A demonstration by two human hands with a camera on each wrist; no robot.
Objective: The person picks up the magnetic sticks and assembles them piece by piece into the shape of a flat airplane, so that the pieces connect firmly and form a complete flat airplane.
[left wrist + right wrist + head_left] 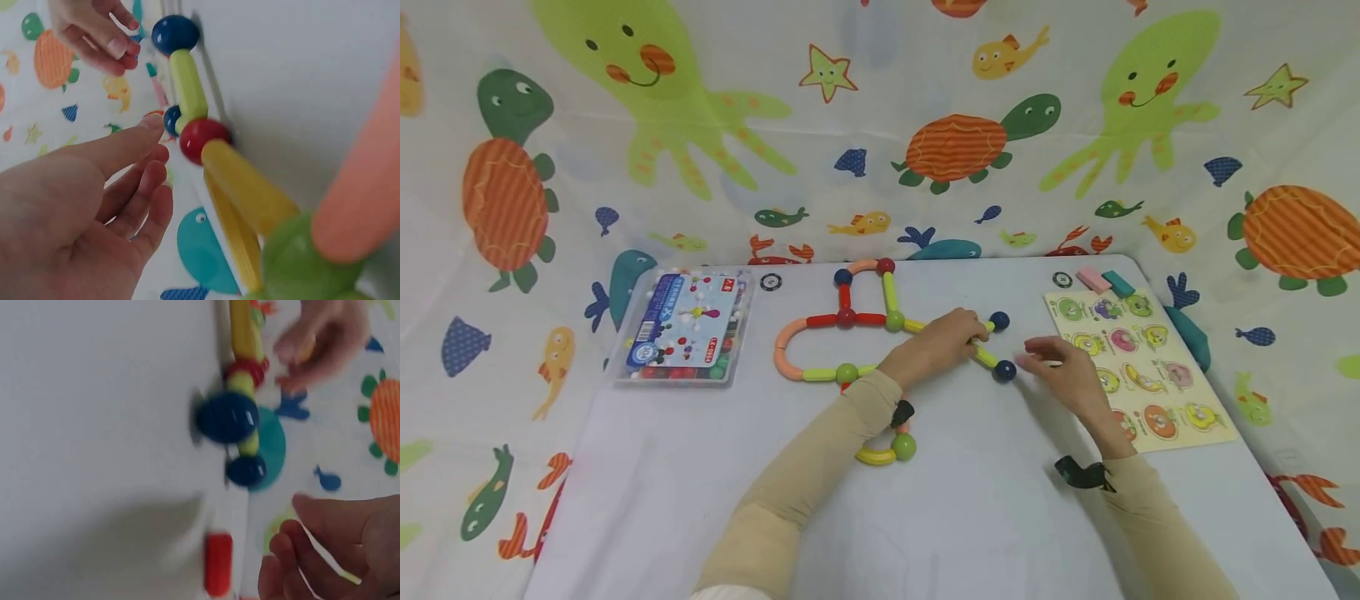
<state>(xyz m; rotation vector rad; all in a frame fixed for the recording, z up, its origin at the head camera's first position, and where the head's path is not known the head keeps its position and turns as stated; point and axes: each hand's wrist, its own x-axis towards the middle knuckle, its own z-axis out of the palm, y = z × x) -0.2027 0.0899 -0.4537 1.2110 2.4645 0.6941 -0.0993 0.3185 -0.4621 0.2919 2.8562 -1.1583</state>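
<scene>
A figure of coloured magnetic rods and balls lies on the table. At its right end, two light green rods (985, 357) lead from a red ball (201, 140) to dark blue balls (1003, 371). My left hand (934, 348) hovers over this fork, hiding the red ball from the head view; its loosely bent fingers are beside the ball in the left wrist view and hold nothing. To the right of the blue balls, my right hand (1066, 377) is raised above the table, fingers slightly bent and nothing between them.
A clear plastic box (741, 333) of pieces with a printed card stands at the left. A fruit picture board (1180, 433) lies at the right, with a pink block (1093, 279) and a teal block (1118, 284) at its far edge. A patterned curtain (880, 200) hangs behind.
</scene>
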